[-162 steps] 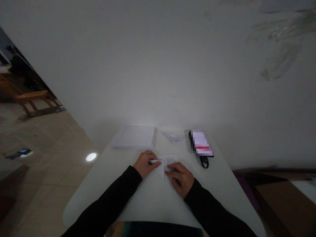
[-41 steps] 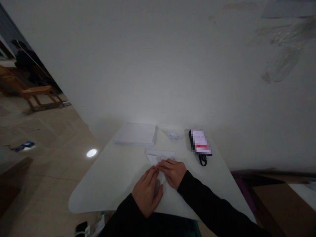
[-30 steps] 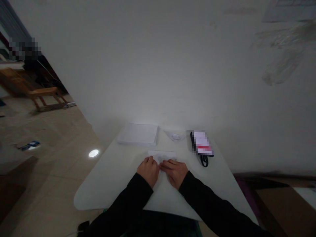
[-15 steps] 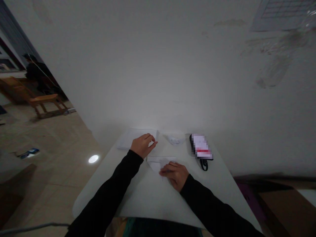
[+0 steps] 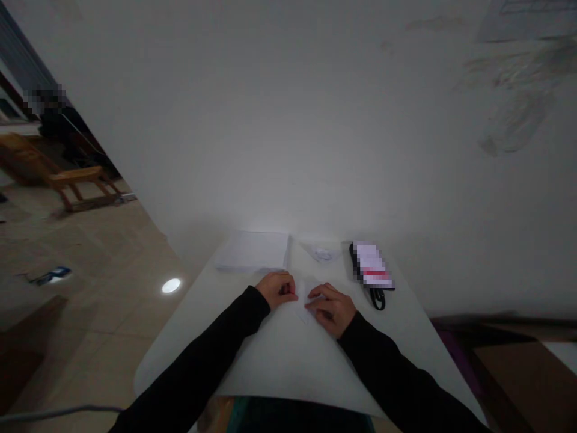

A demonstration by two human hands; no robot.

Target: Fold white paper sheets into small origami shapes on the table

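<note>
A small folded sheet of white paper (image 5: 300, 308) lies on the white table between my hands, and much of it is covered by my fingers. My left hand (image 5: 277, 290) pinches the paper's left side, thumb against curled fingers. On the other side, my right hand (image 5: 332, 309) is closed with its fingertips on the paper's right edge. Just beyond the hands rests another folded white paper piece (image 5: 323, 255). A stack of white paper (image 5: 253, 251) sits at the back left, close to my left hand.
The white table (image 5: 265, 367) stands against a stained wall (image 5: 306, 120). At its back right is a phone-like device (image 5: 372, 264) with a black strap loop (image 5: 377, 299). A wooden chair (image 5: 79, 175) and a seated person in dark clothing (image 5: 63, 129) are far left. Cardboard (image 5: 518, 373) lies lower right.
My left hand has come down and right, from above the paper to its left side. My right hand has shifted slightly right. The paper looks narrower and more covered.
</note>
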